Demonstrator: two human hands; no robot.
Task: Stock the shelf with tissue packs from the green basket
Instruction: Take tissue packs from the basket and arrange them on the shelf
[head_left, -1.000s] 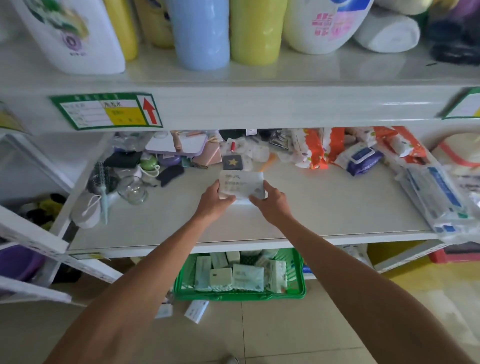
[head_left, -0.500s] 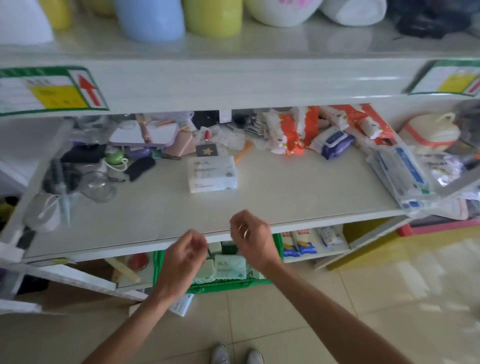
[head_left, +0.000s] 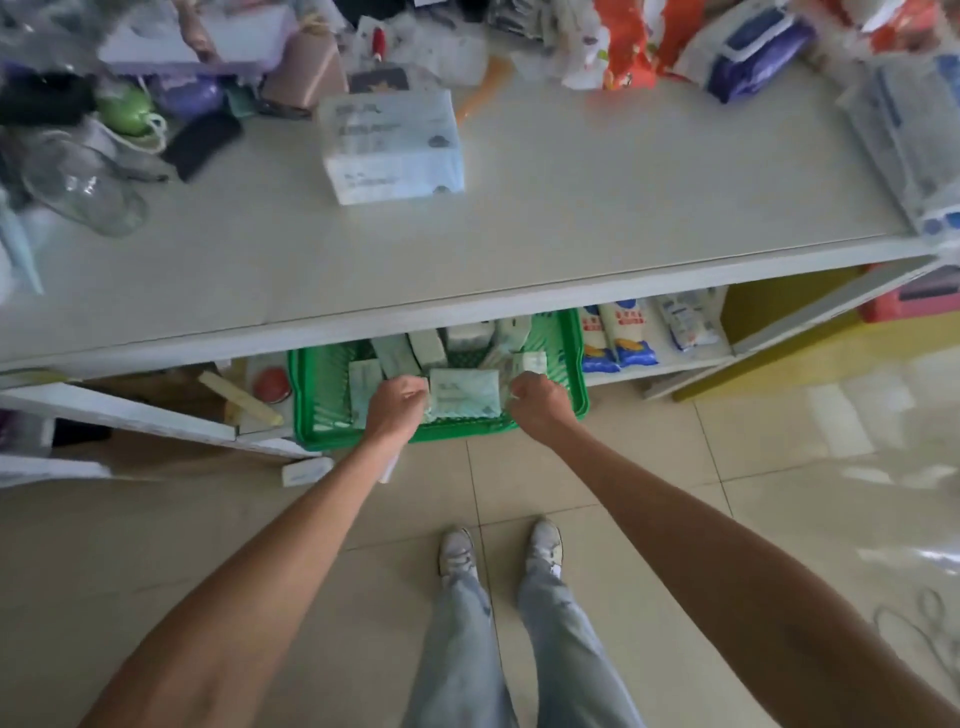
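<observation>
A green basket (head_left: 322, 405) sits on the floor under the shelf edge, holding several pale green tissue packs. My left hand (head_left: 397, 408) and my right hand (head_left: 537, 402) are down in it, each closed on one end of a single tissue pack (head_left: 464, 399) lying flat between them. A stack of white tissue packs (head_left: 390, 148) rests on the white shelf (head_left: 571, 218), left of its middle.
Clutter crowds the shelf's back and left: a glass (head_left: 83, 192), a black item (head_left: 200, 143), purple boxes. Orange and blue packets (head_left: 748, 47) lie back right, plastic-wrapped goods (head_left: 914, 150) at the right edge. Blue-white bags (head_left: 618, 338) stand on the lower shelf. My feet (head_left: 498, 551) stand on tiles.
My hands let go of the pack on the shelf, drew back and dropped into the basket, where they now grip another pack. The view tilted down.
</observation>
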